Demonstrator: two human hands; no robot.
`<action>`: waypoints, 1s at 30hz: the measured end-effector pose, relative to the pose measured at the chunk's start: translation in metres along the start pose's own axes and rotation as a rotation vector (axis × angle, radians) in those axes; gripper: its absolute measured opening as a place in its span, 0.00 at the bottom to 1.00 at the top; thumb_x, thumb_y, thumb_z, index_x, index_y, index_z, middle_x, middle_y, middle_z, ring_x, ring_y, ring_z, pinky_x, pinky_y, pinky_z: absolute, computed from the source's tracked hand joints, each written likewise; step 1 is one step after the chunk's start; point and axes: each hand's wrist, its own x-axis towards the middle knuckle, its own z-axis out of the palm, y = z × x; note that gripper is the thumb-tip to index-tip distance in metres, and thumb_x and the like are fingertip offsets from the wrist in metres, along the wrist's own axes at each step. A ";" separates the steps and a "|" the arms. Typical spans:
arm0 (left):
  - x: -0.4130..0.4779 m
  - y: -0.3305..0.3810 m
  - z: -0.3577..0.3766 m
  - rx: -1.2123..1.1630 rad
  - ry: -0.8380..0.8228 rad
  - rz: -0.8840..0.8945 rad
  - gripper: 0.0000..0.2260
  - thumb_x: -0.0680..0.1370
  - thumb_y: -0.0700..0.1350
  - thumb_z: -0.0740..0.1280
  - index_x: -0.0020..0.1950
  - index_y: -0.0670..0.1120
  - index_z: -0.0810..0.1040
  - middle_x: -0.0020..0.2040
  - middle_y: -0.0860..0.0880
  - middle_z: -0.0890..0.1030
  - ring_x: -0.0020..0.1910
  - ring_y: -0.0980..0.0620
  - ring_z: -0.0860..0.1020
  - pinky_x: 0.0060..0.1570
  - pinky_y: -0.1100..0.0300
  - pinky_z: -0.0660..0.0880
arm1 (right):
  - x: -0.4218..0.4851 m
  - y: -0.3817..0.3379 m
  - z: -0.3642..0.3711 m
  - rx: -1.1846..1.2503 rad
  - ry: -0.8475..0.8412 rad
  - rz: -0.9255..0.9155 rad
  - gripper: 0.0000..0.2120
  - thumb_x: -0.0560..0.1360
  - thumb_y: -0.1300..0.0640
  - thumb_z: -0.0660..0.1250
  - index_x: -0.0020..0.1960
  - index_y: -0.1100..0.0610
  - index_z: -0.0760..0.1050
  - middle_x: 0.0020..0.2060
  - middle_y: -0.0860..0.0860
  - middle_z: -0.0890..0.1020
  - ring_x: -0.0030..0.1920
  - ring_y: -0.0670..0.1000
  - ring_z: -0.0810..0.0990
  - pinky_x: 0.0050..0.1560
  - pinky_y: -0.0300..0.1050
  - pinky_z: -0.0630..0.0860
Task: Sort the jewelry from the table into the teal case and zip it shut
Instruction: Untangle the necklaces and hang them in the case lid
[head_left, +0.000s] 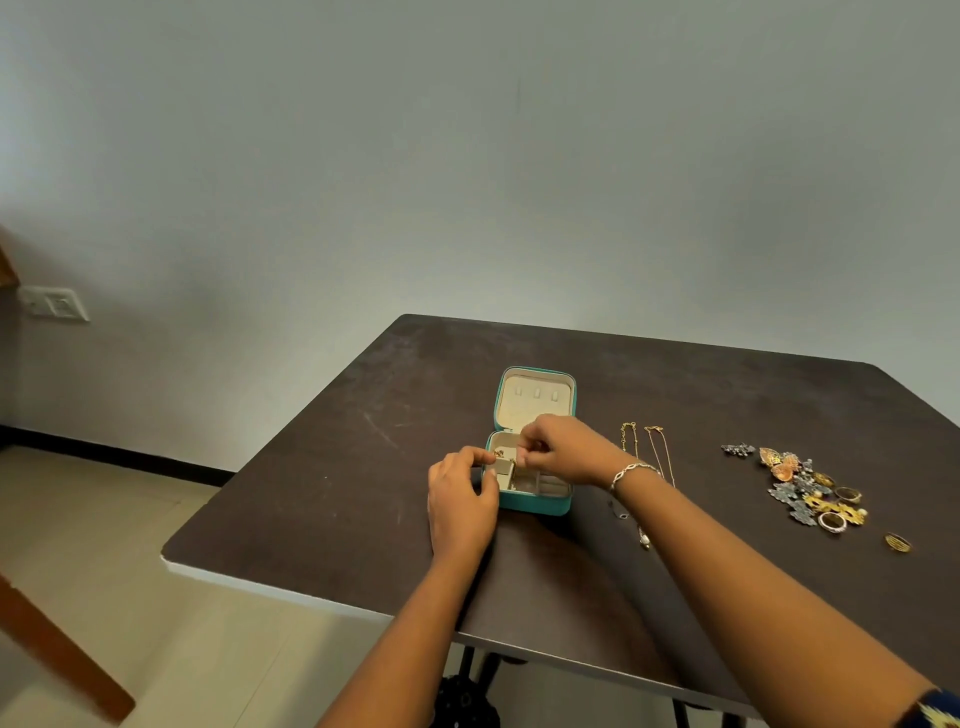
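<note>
Head view: square teal zip case (530, 501) open on dark brown desk (337, 493), beige-lined lid (537, 397) laid back toward wall. L grip (460, 493) at case's left edge, thumb + index pinch small gold piece (500, 453) over rear-left compartment. R grip (561, 447) above case, fingers curled close to same piece; holding or not, cannot tell. Two thin gold chains (657, 452) on desk just right of case. Mixed gold/silver jewelry pile (810, 493) farther right, single gold ring (897, 542) near it.
</note>
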 end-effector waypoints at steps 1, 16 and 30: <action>0.000 0.000 0.000 -0.006 -0.001 -0.009 0.06 0.76 0.41 0.64 0.51 0.50 0.76 0.50 0.53 0.76 0.55 0.56 0.69 0.47 0.62 0.67 | -0.001 -0.001 -0.005 0.069 0.016 0.005 0.04 0.75 0.59 0.64 0.44 0.59 0.77 0.36 0.48 0.74 0.33 0.42 0.69 0.35 0.34 0.65; 0.024 0.050 -0.020 -0.343 -0.077 0.106 0.07 0.75 0.38 0.66 0.47 0.49 0.79 0.46 0.52 0.81 0.49 0.53 0.79 0.51 0.54 0.77 | -0.013 -0.010 -0.053 0.784 0.170 -0.007 0.06 0.73 0.68 0.64 0.38 0.62 0.77 0.31 0.53 0.81 0.33 0.47 0.78 0.33 0.32 0.74; 0.042 0.068 -0.025 -0.411 -0.105 0.055 0.06 0.74 0.35 0.67 0.43 0.44 0.80 0.40 0.49 0.81 0.43 0.52 0.79 0.47 0.59 0.77 | -0.022 -0.017 -0.085 0.983 0.192 -0.081 0.11 0.75 0.69 0.58 0.42 0.62 0.77 0.33 0.55 0.81 0.36 0.48 0.82 0.38 0.38 0.76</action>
